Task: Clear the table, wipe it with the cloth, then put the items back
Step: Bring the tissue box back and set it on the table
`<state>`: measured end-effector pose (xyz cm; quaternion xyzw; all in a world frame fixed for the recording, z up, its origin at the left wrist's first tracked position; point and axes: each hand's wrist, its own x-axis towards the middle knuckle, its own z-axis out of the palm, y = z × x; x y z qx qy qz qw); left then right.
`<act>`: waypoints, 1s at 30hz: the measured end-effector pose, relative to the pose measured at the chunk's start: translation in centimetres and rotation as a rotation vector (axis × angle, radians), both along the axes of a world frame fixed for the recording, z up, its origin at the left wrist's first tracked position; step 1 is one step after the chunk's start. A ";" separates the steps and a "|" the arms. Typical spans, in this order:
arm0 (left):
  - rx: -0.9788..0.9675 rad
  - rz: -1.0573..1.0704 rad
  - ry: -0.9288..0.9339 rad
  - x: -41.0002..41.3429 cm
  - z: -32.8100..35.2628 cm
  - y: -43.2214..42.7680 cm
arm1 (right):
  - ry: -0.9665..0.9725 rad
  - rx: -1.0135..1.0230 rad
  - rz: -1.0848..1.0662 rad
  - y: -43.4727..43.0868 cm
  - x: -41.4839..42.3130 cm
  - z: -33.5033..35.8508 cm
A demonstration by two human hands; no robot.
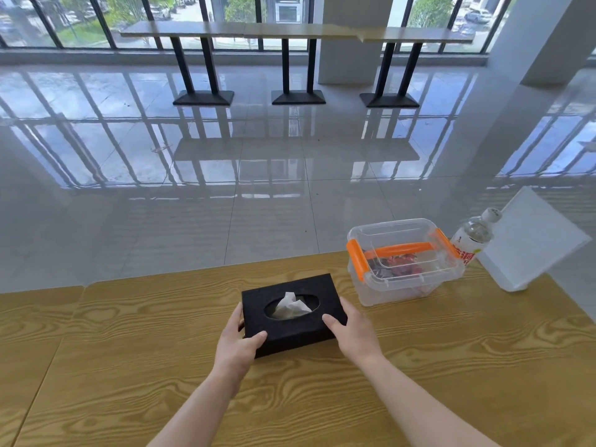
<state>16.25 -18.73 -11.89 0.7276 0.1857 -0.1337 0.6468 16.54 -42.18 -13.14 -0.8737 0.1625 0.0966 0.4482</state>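
The left hand [240,337] and the right hand [351,330] grasp the two short ends of a black tissue box [309,333]. Each thumb lies on the top face and the fingers curl down around the end, out of sight. The two-sided hold suits a wide, light box, keeping it level so the white tissue [290,306] poking from the oval opening is not disturbed. The box sits in the middle of the wood-grain table [451,366], near the far edge, and I cannot tell whether it rests on the surface or is just off it. From this alone I judge that the person is either clearing it away or setting it back, but which is unclear. No cloth is in view, so wiping does not look to be the step in hand. To the right of the tissue box, apart from it, stands a clear plastic storage box [403,285] with orange latches and an orange handle. Dark and reddish contents show through its walls, too indistinct to name. Behind its right corner, close to it, a water bottle [472,237] with a red label stands upright, and a white panel [535,240] leans at the table's right corner just beyond the bottle. These crowd the right side, so the open route for the tissue box is to the left or toward the person. Beyond the table lies a glossy tiled floor [193,156], with more tables [290,30] on black pedestals along the windows.
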 end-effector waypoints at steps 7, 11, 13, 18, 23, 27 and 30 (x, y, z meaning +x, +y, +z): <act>0.046 -0.065 -0.002 -3.5 0.1 -1.7 | -0.011 -0.015 -0.054 -2.0 -4.5 -1.1; 0.057 -0.078 0.003 -5.0 0.1 -2.2 | -0.014 -0.004 -0.075 -2.4 -6.1 -1.0; 0.060 -0.081 0.000 -5.7 0.0 -2.0 | -0.015 -0.007 -0.073 -2.3 -6.7 -1.0; 0.081 -0.076 0.030 -7.3 -0.2 -1.3 | -0.001 -0.020 -0.064 -1.9 -8.5 -1.2; 0.085 -0.083 0.023 -9.0 0.0 -1.2 | 0.002 -0.060 -0.060 -1.4 -10.3 -1.1; 0.096 -0.086 0.038 -10.6 -0.3 -0.5 | 0.000 -0.057 -0.051 -0.8 -12.1 -1.0; 0.083 -0.089 0.034 -10.9 -0.3 -0.4 | 0.010 -0.039 -0.075 -0.6 -12.4 -0.4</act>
